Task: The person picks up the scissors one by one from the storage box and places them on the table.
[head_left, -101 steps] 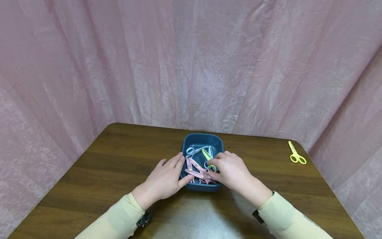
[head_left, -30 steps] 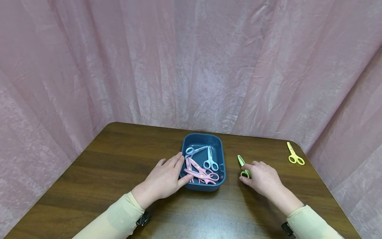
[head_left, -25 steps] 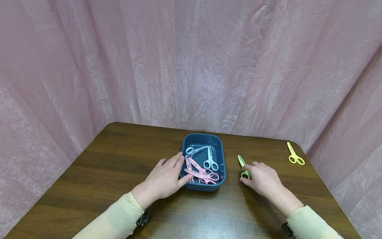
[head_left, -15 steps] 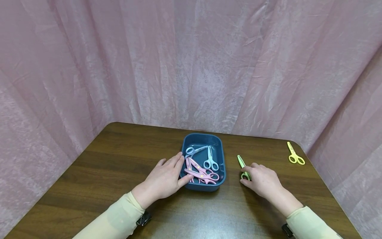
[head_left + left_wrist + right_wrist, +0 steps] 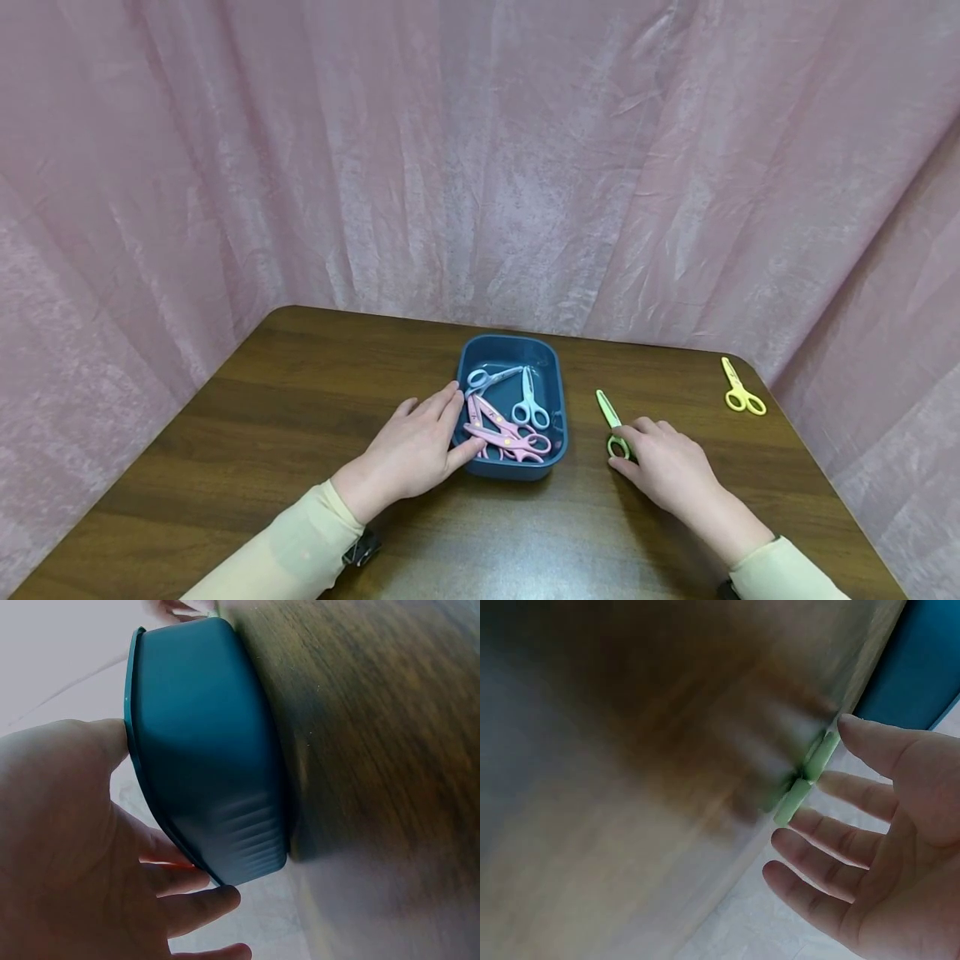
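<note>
In the head view, my left hand point(image 5: 415, 447) rests its fingers on the left rim of a blue plastic bin point(image 5: 510, 472). The left wrist view has the thumb and fingers point(image 5: 196, 909) spread along that rim. To the right of the bin, green scissors point(image 5: 608, 408) lie on the table, blades pointing away. My right hand point(image 5: 666, 467) is at their handles, fingers loosely extended, thumb tip beside a handle loop. From the right wrist view, the scissors' green handles point(image 5: 820, 757) show edge-on between thumb and fingertips.
Inside the bin are several pink scissors point(image 5: 498, 433) and light blue scissors point(image 5: 529, 408). Yellow scissors point(image 5: 742, 396) lie near the table's far right corner. Pink curtains point(image 5: 495, 167) hang behind the wooden table point(image 5: 315, 375).
My right hand took the green scissors out of the bin and brought them right onto the table. It has since slid slightly back toward me, baring more of the handles. My left hand stayed put.
</note>
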